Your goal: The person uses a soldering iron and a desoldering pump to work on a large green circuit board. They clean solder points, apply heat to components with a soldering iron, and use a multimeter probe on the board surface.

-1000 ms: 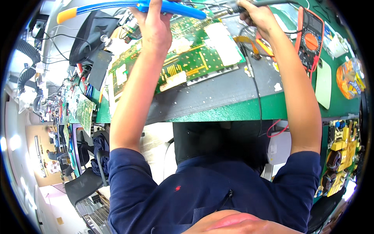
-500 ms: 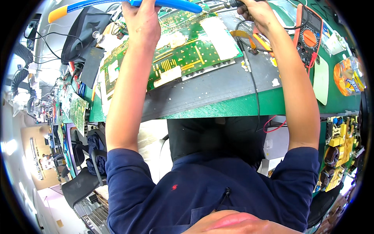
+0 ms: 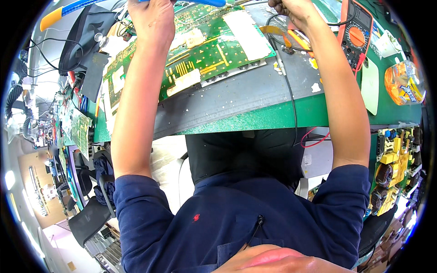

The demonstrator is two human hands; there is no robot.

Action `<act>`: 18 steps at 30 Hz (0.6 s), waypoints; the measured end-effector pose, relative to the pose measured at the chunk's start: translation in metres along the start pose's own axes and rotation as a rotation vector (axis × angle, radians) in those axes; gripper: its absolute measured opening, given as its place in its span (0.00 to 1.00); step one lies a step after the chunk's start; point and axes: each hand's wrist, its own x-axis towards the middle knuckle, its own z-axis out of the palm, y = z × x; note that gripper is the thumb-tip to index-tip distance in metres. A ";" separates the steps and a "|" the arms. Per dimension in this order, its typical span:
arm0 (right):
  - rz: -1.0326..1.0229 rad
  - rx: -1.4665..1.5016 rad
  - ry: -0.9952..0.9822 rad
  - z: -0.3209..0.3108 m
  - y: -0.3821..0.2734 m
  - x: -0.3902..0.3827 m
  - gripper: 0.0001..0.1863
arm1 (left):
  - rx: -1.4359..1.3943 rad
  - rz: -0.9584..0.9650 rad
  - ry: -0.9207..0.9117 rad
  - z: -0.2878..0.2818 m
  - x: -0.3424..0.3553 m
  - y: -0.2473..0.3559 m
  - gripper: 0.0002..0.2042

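Observation:
At the upper edge, my left hand (image 3: 151, 20) grips a long blue tool (image 3: 75, 6) with an orange end (image 3: 51, 18), its middle hidden by the hand and frame edge. My right hand (image 3: 293, 12) is closed on a dark, cabled tool handle (image 3: 273, 3), largely cut off. Below both hands a green circuit board (image 3: 202, 57), with white patches and gold pads, lies on a grey mat (image 3: 236, 100). A thin silver probe-like piece (image 3: 281, 66) on a black lead rests right of the board, near a yellow-orange tool (image 3: 300, 38).
An orange multimeter (image 3: 356, 36), a pale green sheet (image 3: 369, 88) and an orange package (image 3: 403, 82) are at the right. Yellow-component boards (image 3: 391, 168) sit lower right. A black bag-like item (image 3: 75, 34) and cables are upper left. An office chair (image 3: 88, 218) and distant people (image 3: 54, 159) are at the left.
Both hands have moved up and leftward in the picture with their tools, which are now more cut off. The whole scene has also shifted up and left, as the view moves.

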 end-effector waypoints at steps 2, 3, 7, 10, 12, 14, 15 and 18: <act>-0.008 0.007 -0.004 -0.001 0.001 0.000 0.16 | 0.001 0.014 -0.035 -0.001 0.000 0.000 0.05; -0.011 0.004 0.000 -0.001 0.001 0.000 0.16 | 0.007 0.006 -0.017 -0.001 0.000 0.000 0.05; -0.021 -0.001 -0.001 0.001 0.003 0.001 0.16 | 0.079 -0.020 0.135 0.001 -0.003 0.004 0.06; -0.015 0.022 -0.010 -0.001 0.003 0.002 0.16 | 0.221 -0.079 0.171 0.000 -0.004 0.010 0.09; -0.027 -0.008 -0.004 -0.001 0.006 0.005 0.16 | 0.277 -0.155 0.084 -0.007 -0.005 0.018 0.11; -0.060 0.048 0.017 0.000 0.009 0.006 0.16 | 0.272 -0.259 -0.066 -0.020 -0.014 0.029 0.14; -0.075 0.076 0.014 0.001 0.010 0.006 0.16 | 0.273 -0.180 -0.057 -0.030 -0.019 0.027 0.15; -0.065 0.196 0.055 -0.003 0.008 0.007 0.16 | 0.101 -0.192 0.039 -0.053 -0.035 0.025 0.16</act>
